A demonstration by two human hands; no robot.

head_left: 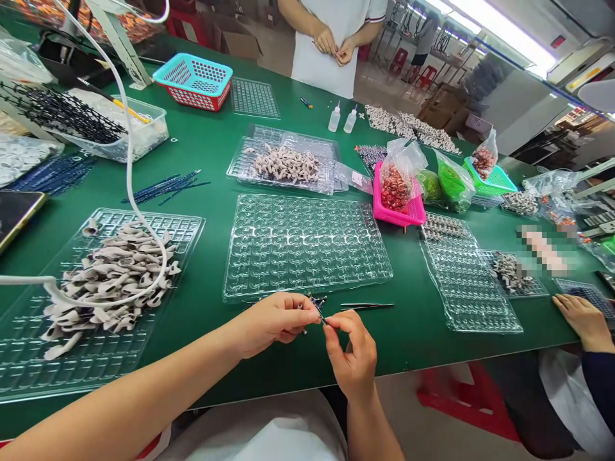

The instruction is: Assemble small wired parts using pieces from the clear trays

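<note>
Close to the table's front edge, my left hand [281,321] and my right hand [354,355] meet fingertip to fingertip. Both pinch a small dark part [323,319], mostly covered by the fingers, so its kind does not show. Several small dark pieces [318,301] lie just behind my left hand, partly hidden by it. A pair of tweezers [368,305] rests on the green table beyond my right hand. Farther back lies a clear plastic tray [307,246] with rows of moulded pockets.
To the left, grey-beige shells [120,269] are heaped on a tray, with a white cable [129,153] looping above. More shells [286,162] lie behind the clear tray. A pink basket [398,214] stands to its right. Co-workers' hands show opposite [335,45] and at right [583,318].
</note>
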